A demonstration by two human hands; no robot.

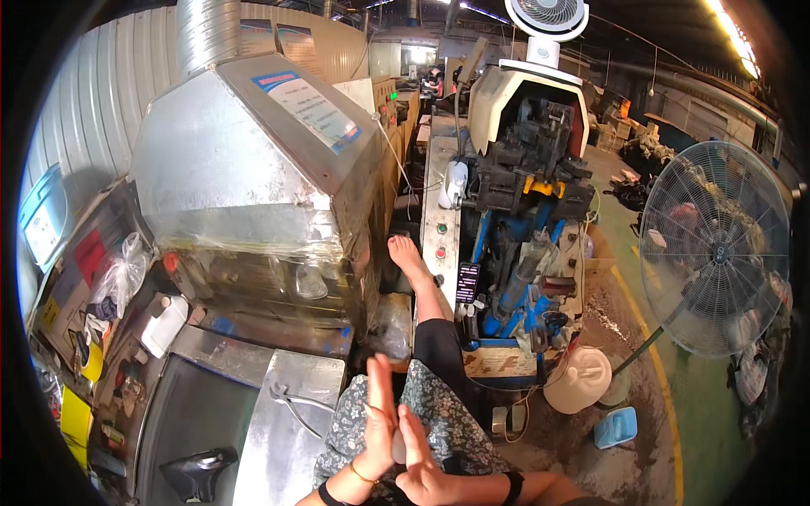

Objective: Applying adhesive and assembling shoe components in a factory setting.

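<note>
Dull sheet-metal hood (245,160), patterned cloth skirt (439,413)

dim shed, glaring ceiling strip, strong fisheye edge bending

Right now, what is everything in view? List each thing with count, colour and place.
hood: 1, silver metal, left centre
duct: 1, silver, above hood
machine: 1, blue, black and white, centre right
floor fan: 1, grey wire, right
top fan: 1, white, above machine
jug: 1, cream, floor below machine
dustpan: 1, blue, floor right of jug
bottle: 1, white, left bench
pliers: 1, metal, on steel sheet lower left
foot: 1, bare, propped between hood and machine
left hand: 1, open, pressed against right hand
right hand: 1, open, over lap
</note>
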